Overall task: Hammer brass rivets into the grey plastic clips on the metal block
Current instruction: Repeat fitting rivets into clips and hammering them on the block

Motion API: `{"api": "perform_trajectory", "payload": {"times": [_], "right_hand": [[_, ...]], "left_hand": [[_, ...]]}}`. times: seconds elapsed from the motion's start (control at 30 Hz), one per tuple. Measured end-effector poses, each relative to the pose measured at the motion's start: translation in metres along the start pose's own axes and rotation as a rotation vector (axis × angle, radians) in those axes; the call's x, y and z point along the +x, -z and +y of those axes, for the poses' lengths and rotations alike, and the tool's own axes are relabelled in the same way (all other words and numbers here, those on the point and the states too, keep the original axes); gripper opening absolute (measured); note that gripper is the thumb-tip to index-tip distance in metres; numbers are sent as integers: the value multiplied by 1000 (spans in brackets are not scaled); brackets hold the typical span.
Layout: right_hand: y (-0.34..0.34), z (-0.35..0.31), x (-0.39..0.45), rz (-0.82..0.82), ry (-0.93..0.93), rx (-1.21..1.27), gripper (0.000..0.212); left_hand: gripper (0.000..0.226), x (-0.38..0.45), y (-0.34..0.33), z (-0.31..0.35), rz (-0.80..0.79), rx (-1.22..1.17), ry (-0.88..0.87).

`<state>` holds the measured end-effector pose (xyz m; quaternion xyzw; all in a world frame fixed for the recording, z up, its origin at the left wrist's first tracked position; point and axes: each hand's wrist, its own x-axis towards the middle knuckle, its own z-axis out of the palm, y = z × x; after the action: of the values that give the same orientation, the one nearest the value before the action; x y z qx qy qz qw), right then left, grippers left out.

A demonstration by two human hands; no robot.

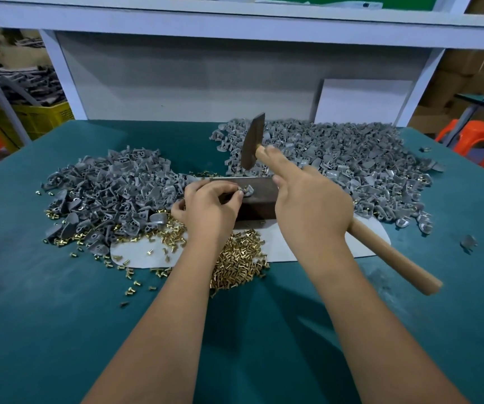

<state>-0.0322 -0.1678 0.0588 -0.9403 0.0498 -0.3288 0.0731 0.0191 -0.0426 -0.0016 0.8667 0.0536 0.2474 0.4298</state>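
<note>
Gripping raised hammer [253, 147] in right hand [312, 208], left hand [208, 208] pinches grey clip [249, 190] with rivet on metal block [259, 196], tabletop centre.

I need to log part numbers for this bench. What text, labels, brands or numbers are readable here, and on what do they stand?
None can be read.
Hammer: no stamp or brand shows on head or handle.
Metal block: no marking visible.
Cardboard boxes: blurred, nothing legible.
Yellow crate: no label visible.
</note>
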Motion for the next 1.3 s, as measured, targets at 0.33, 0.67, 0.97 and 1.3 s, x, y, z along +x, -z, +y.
{"api": "perform_trajectory", "payload": {"times": [0.33,0.67,0.97,1.3], "right_hand": [[5,2,8,-63,188,-130,56],[2,5,7,-26,169,-110,53],[2,2,3,-50,160,-135,59],[-5,10,7,-85,191,-143,55]], "left_hand": [[16,2,1,0,1,74,4],[15,3,0,0,-42,1,58],[17,4,0,-1,-48,67,54],[16,4,1,0,-65,77,71]]}}
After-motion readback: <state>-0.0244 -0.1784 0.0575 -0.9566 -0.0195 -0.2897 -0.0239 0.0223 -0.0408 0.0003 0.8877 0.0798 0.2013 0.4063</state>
